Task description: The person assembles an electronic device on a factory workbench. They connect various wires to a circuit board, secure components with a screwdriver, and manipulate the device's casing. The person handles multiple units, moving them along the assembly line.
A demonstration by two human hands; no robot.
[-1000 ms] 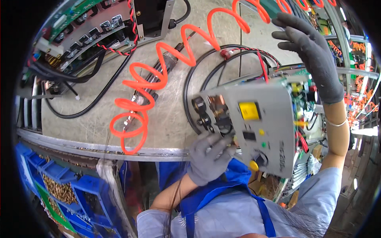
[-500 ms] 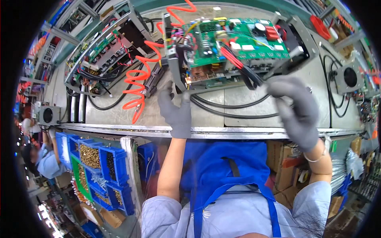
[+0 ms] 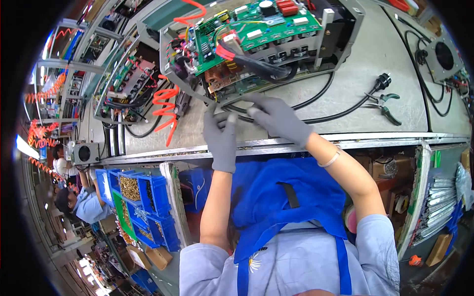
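Observation:
An open electronics unit (image 3: 291, 63), with a green circuit board (image 3: 256, 30) on top, stands tilted across the bench. At its near left corner, my left hand (image 3: 220, 140) in a grey glove has curled fingers round the end of the metal frame (image 3: 190, 90). My right hand (image 3: 282, 121), also gloved, reaches left towards that corner; its fingers are stretched out over the black power cable (image 3: 321, 120), apparently holding nothing. A thick bundle of black-sleeved wires (image 3: 261, 68) with red ends hangs over the unit's front. Copper coils (image 3: 216, 74) show beneath the board.
Green-handled cutting pliers (image 3: 385, 107) lie beside the cable's plug (image 3: 382, 81). A coiled orange air hose (image 3: 165, 106) hangs left of the unit, near a second open unit (image 3: 131, 81). Blue bins (image 3: 157, 197) of small brass parts sit below the bench edge. Another person (image 3: 89, 204) is far left.
My right hand has let go of the black-sleeved wires and come left, close to my left hand. The wires now droop over the unit's front. The pliers and plug have come into view.

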